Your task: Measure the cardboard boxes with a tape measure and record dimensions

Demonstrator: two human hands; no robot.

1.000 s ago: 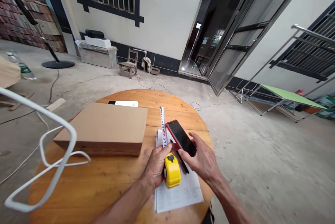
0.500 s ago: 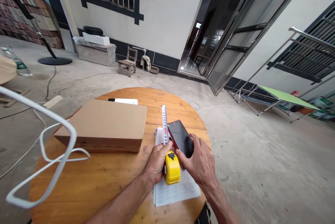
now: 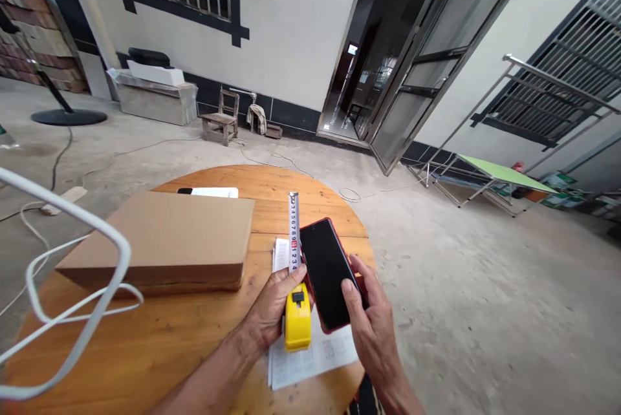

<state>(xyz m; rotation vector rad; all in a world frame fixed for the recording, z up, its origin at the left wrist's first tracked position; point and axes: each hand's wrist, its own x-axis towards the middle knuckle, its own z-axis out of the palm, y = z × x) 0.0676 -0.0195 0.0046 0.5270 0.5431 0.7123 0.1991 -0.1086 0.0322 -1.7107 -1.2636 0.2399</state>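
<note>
Only the tape's numbers can be read.
On the white blade drawn out of your yellow tape measure, just beside the phone, you can read 3 to 9, a red-marked figure, then 1 2 3 4. The print on the paper sheet under it is too small to make out.

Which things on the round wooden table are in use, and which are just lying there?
In use: yellow tape measure, white blade pulled out, in left hand; red-cased black smartphone in right hand; printed white paper sheet beneath both.
Lying about: flat brown cardboard box; white slab-shaped device behind it.
</note>
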